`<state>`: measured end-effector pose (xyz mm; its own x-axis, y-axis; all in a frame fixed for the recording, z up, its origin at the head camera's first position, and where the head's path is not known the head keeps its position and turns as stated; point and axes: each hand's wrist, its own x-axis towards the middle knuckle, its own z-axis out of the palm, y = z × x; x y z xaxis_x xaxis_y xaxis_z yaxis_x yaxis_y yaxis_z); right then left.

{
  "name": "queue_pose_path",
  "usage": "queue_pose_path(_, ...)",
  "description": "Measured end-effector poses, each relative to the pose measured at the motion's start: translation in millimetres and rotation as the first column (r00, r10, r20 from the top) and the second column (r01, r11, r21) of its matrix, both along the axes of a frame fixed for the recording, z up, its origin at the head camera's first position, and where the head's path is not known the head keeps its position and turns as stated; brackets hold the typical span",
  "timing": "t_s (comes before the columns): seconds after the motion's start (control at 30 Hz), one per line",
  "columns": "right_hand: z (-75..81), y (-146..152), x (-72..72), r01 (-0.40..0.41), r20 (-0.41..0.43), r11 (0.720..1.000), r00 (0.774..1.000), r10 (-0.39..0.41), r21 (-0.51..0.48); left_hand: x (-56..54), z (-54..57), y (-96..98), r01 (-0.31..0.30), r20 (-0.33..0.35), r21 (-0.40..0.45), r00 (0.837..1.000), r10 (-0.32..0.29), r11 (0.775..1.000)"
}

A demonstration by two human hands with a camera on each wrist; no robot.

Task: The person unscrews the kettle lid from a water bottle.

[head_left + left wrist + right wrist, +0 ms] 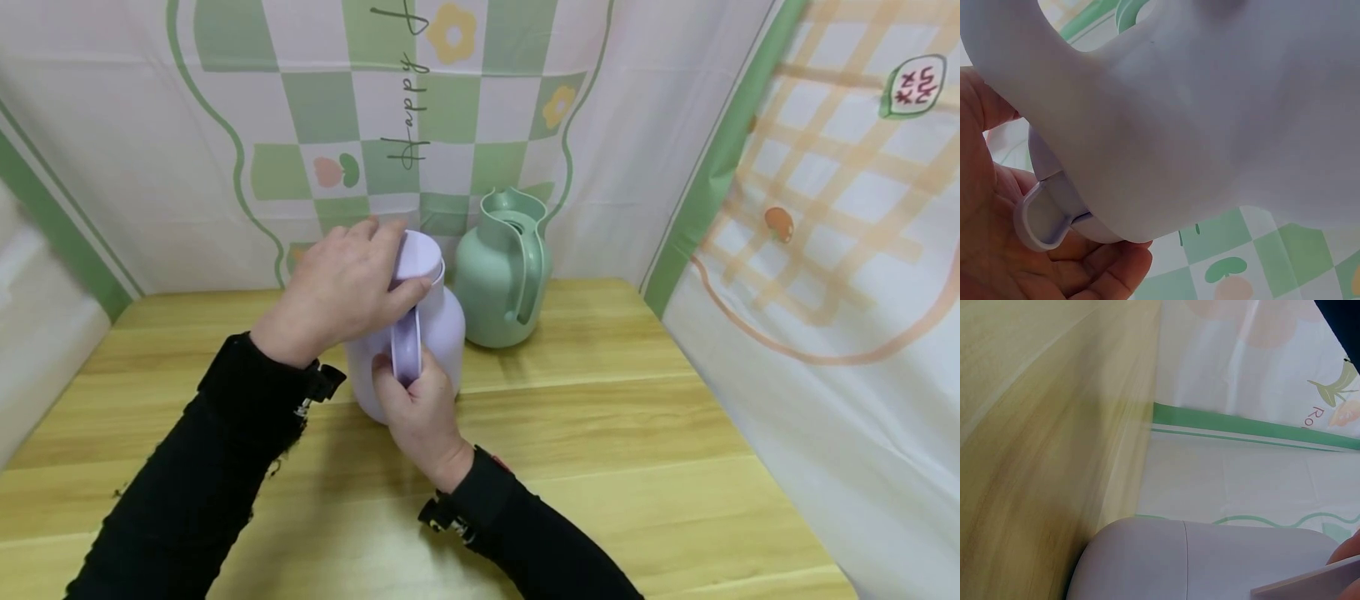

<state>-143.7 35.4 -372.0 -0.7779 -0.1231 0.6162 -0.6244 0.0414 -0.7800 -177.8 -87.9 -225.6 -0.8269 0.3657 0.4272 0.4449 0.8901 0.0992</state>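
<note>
A lilac vacuum jug stands upright on the wooden table in the head view. My left hand grips its lid from the left, fingers over the top and thumb on the near side. The left wrist view shows the lid's small spout-like lip against the palm, beside the pale jug body. Lower down, my right hand holds the jug's handle, thumb on its left side. In the right wrist view the jug's lower body meets the table, with fingertips at the right edge.
Just right of the lilac jug stands a green jug with its mouth uncovered and its handle towards me. Behind the wooden table hangs a checked green-and-white cloth. Another patterned cloth hangs along the right side.
</note>
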Motion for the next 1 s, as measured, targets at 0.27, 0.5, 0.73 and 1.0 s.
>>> queue_pose_path(0.27, 0.4, -0.6, -1.0, 0.000, -0.001, 1.000, 1.000, -0.001, -0.010, -1.5, -1.0, 0.0, -0.032, 0.009, 0.047, 0.999, 0.031, 0.998)
queue_pose_path(0.5, 1.0, -0.8, -0.9, -0.015, 0.011, 1.000, 1.000, 0.016, -0.018, -1.4, -6.3, 1.3, -0.072, -0.061, 0.081, 0.995, 0.077, 0.994)
queue_pose_path(0.73, 1.1, -0.7, -0.4, -0.010, 0.023, 1.000, 1.000, 0.010, -0.016, -1.5, -6.7, 5.0, -0.140, -0.035, 0.096, 0.989, 0.144, 0.986)
queue_pose_path(1.0, 1.6, -0.3, 0.3, -0.008, 0.009, 1.000, 1.000, 0.008, -0.009, -0.2, -4.0, 8.7, -0.184, -0.027, 0.104, 0.982, 0.188, 0.977)
